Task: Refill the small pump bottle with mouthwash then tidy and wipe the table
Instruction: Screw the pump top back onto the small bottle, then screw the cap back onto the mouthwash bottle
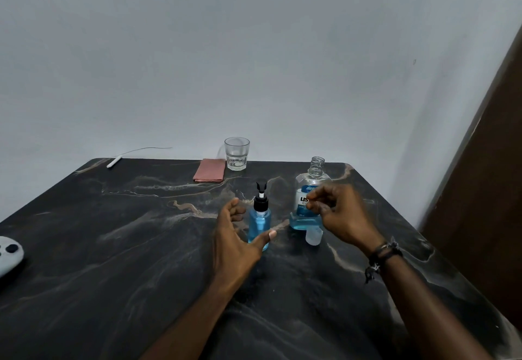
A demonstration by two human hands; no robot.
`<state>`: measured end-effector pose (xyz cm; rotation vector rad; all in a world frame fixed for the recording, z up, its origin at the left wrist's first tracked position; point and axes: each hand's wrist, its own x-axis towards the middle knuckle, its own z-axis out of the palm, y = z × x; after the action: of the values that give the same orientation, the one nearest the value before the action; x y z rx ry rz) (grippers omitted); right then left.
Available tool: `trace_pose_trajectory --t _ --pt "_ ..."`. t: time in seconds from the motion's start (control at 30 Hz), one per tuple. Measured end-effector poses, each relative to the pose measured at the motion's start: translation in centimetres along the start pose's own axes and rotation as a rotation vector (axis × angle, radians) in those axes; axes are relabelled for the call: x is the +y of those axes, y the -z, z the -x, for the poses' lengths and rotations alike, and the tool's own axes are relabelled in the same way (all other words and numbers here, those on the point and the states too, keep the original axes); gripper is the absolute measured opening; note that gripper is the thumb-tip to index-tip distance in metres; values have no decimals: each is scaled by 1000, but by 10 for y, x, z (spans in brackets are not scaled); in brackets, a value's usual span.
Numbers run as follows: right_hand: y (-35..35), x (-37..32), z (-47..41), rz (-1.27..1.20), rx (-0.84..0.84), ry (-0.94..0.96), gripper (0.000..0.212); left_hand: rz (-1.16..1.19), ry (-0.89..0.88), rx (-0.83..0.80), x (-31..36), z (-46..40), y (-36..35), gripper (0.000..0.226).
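The small pump bottle (pixel 259 219) stands upright mid-table, full of blue liquid, its black pump head on top. My left hand (pixel 236 235) is open around its left side, thumb in front of the base, fingers apart from the bottle. To the right stands the mouthwash bottle (pixel 308 190), uncapped, with a little blue liquid at the bottom. Its clear cap (pixel 314 236) lies on the table in front of it. My right hand (pixel 339 212) hovers before the mouthwash label, fingers loosely curled, holding nothing.
A folded pink cloth (pixel 209 174) and an empty glass (pixel 236 153) sit at the table's far edge. A white cable (pixel 114 162) lies at the far left corner. A grey controller (pixel 8 255) rests at the left edge. A brown door (pixel 485 190) is right.
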<state>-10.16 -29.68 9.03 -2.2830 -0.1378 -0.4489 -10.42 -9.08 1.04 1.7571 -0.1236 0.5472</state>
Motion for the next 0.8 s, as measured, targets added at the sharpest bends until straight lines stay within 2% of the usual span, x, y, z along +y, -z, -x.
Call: trace_pose_trajectory --t 0.1,0.13,0.23,0.3,0.43,0.53,0.6,0.7,0.8 --pt "0 8 4 218 15 -38 14 -21 -77 123 1 2 2 82" --pt "-1 9 5 284 9 -65 16 -24 -125 178 1 4 2 74" --pt "-5 12 11 443 -11 -120 40 -4 -344 332 6 8 6 50" --pt "-12 15 13 542 -67 -140 55 7 -489 366 9 9 8 38" --pt "-28 20 17 621 -86 -202 60 -89 -758 295 18 18 7 29" --pt "-34 20 19 611 -45 -205 50 -165 -998 173 25 29 -2 24" --pt "-34 19 19 604 -26 -207 43 -184 -1088 78 28 35 -9 23" --pt "-27 21 18 542 -27 -220 40 -212 -1124 -58 32 40 -18 21" --pt "-15 23 16 460 -57 -219 34 -229 -1029 -174 35 39 -27 25"
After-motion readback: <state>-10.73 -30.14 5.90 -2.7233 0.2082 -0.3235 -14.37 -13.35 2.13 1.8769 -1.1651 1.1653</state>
